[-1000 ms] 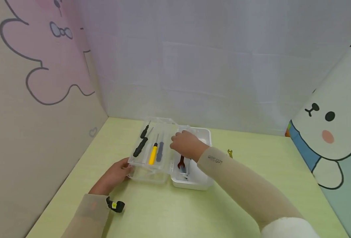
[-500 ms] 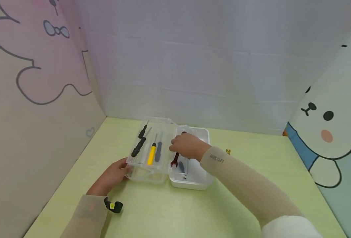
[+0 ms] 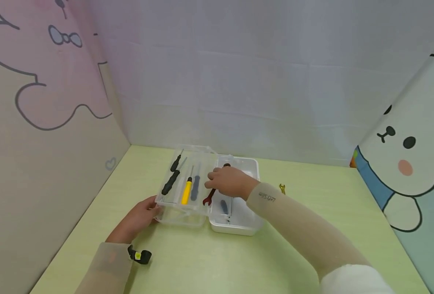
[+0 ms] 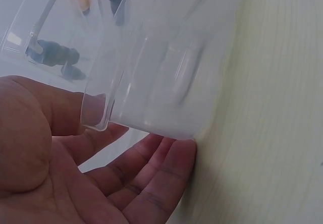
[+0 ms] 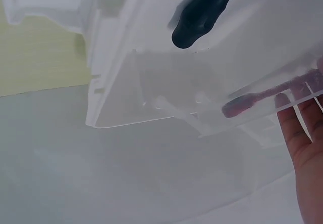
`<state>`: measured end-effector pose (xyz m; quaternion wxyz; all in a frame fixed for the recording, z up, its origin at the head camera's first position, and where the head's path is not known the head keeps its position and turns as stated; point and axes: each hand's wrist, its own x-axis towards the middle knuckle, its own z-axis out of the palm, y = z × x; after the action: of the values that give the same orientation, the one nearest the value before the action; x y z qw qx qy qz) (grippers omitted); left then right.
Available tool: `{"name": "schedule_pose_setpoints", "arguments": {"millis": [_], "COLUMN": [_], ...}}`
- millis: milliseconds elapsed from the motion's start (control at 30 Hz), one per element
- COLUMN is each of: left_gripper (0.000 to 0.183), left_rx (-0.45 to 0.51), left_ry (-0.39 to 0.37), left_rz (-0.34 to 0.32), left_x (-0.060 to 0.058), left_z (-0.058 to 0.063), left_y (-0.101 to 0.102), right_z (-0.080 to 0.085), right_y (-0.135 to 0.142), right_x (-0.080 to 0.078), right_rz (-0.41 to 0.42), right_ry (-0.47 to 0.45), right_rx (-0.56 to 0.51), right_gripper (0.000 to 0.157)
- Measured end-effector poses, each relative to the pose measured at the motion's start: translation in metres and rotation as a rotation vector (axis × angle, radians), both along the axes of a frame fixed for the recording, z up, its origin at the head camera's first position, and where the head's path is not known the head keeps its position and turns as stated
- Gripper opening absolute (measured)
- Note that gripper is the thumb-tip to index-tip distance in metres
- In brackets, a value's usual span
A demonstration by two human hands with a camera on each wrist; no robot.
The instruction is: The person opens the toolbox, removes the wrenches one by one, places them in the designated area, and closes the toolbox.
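Note:
My left hand point(image 3: 139, 217) grips the near left corner of a clear plastic tray point(image 3: 170, 201); in the left wrist view the thumb point(image 4: 65, 108) lies against its wall and the fingertips reach below. Two black screwdrivers point(image 3: 171, 182), a yellow screwdriver point(image 3: 186, 192) and a grey one point(image 3: 195, 188) lie in the tray. My right hand point(image 3: 229, 180) holds a dark red open-ended wrench point(image 3: 209, 199) by its middle, where tray and white box point(image 3: 235, 231) meet. The right wrist view shows the wrench point(image 5: 267, 94) through clear plastic, near a dark handle point(image 5: 204, 14).
Inside the white box a small grey-blue handle point(image 3: 224, 207) and a thin rod lie at the near left. A gold wrench point(image 3: 282, 188) rests on the table right of the box, partly behind my right sleeve point(image 3: 294, 228). A curtain wall point(image 3: 217, 90) stands close behind.
My right hand has moved slightly left and down with the wrench, whose near open end now slants left to the tray's edge. My left hand keeps its grip on the tray.

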<state>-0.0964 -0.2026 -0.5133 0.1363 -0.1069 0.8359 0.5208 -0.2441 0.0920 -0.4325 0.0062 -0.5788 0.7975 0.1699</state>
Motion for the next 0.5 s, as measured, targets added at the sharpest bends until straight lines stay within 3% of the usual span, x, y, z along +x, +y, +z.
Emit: {"name": "schedule_pose_setpoints", "arguments": {"millis": [267,500], "left_gripper": [0.05,0.05], "left_rx": [0.011,0.058], "left_ry": [-0.001,0.026], "left_rz": [-0.004,-0.021], "left_x": [0.002,0.002], "left_z": [-0.001,-0.001], "left_y": [-0.001,-0.001], "right_z": [-0.002,0.0], "right_y": [0.006,0.012], "right_x": [0.002,0.003], "right_rz": [-0.004,0.058], "right_ry": [-0.001,0.073], "right_rx": [-0.016,-0.011], "right_gripper": [0.037,0.039]}}
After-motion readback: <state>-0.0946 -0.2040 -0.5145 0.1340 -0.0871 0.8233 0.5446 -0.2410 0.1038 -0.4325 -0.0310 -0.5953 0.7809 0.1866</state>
